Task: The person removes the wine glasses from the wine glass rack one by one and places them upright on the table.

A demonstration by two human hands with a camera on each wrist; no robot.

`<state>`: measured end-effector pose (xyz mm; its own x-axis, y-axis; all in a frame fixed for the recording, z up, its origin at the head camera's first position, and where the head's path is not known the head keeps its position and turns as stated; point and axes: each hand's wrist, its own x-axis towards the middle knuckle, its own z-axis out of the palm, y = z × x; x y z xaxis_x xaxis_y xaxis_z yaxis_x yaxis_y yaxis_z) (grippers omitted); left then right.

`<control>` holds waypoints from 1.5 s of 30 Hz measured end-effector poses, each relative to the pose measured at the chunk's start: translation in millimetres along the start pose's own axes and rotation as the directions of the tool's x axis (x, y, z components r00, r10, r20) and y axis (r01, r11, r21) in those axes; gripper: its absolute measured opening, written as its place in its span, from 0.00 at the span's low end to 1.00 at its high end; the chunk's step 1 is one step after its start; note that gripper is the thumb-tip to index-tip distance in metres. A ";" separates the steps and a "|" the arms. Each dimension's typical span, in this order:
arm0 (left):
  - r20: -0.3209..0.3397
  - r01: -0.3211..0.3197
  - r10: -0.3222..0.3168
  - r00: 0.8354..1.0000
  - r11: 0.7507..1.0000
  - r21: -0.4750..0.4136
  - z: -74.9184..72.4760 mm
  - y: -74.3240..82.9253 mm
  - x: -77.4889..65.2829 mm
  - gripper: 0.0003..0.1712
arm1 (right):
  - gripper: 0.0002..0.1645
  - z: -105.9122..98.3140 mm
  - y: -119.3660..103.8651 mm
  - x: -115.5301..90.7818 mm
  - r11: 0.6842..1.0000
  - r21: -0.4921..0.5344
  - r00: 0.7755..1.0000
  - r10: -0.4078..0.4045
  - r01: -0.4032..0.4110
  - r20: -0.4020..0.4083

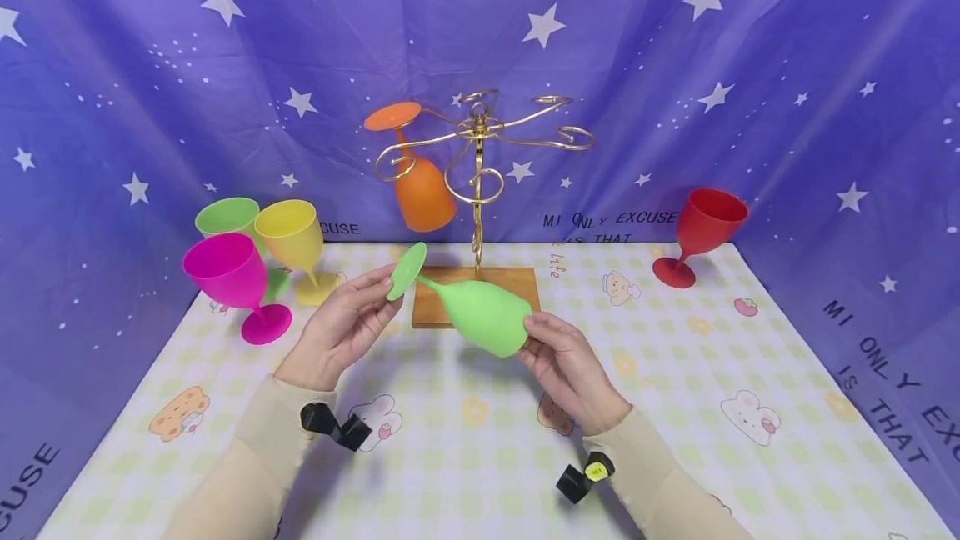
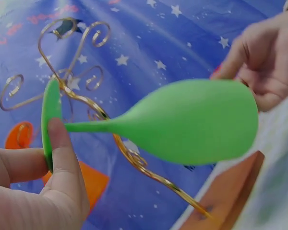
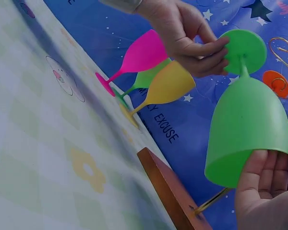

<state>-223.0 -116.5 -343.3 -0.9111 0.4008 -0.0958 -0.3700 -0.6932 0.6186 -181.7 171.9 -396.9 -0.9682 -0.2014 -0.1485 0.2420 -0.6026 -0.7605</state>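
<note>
A light green plastic goblet is held tilted between my two hands, its foot to the left and its bowl to the right. My left hand pinches the edge of the round foot. At the other end, my right hand grips the rim, with fingers inside the mouth in the right wrist view. Behind the goblet stands a gold wire glass rack with curled arms on a wooden base. An orange goblet hangs upside down from one left arm of the rack.
On the table's left side, a magenta goblet, a yellow goblet and another green goblet stand upright close together. A red goblet stands at the back right. The checked tablecloth meets a blue star curtain behind.
</note>
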 end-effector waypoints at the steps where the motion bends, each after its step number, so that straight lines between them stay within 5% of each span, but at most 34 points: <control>1: -0.005 0.005 -0.005 1.000 1.000 -0.014 -2.4 -1.8 0.6 0.14 | 0.05 0.0 -0.8 -1.0 1.000 0.002 1.000 -0.005 0.005 -0.005; 6: -0.055 0.031 -0.033 0.998 0.999 -0.037 -12.1 -11.7 4.1 0.11 | 0.06 -1.9 -7.0 -6.6 1.000 -0.011 1.000 -0.018 0.018 -0.012; 13: -0.159 0.061 -0.035 0.987 0.985 0.159 -24.2 -21.6 11.9 0.07 | 0.06 -7.0 -25.3 -16.7 0.996 -0.086 1.000 -0.022 0.022 -0.002; 20: -0.231 0.058 0.028 0.973 0.932 0.357 -39.9 -26.6 22.3 0.07 | 0.07 -10.9 -55.6 -28.6 0.975 -0.214 0.998 -0.064 0.067 0.024; 29: -0.349 0.103 0.098 0.932 0.852 0.513 -55.8 -39.9 43.9 0.25 | 0.07 -18.9 -89.2 -39.3 0.920 -0.368 0.991 -0.130 0.133 0.033; 35: -0.409 0.127 0.142 0.902 0.816 0.563 -60.0 -45.5 54.1 0.25 | 0.07 -26.6 -108.3 -43.6 0.850 -0.513 0.989 -0.148 0.120 -0.014; 39: -0.430 0.148 0.182 0.884 0.763 0.629 -61.0 -47.3 58.8 0.22 | 0.11 -30.3 -119.6 -45.7 0.782 -0.616 0.984 -0.166 0.090 -0.067; 42: -0.428 0.160 0.211 0.879 0.716 0.680 -61.3 -48.9 60.2 0.21 | 0.12 -32.6 -129.1 -47.2 0.723 -0.688 0.978 -0.183 0.067 -0.096; 45: -0.435 0.179 0.222 0.873 0.683 0.708 -61.7 -50.8 60.7 0.21 | 0.14 -33.1 -139.5 -48.5 0.630 -0.775 0.972 -0.207 0.047 -0.109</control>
<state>-270.7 -93.9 -428.6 -0.9563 -0.0647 -0.2850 -0.2870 0.0229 0.9577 -170.6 291.4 -304.6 -0.9984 0.0126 -0.0560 0.0574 0.2093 -0.9762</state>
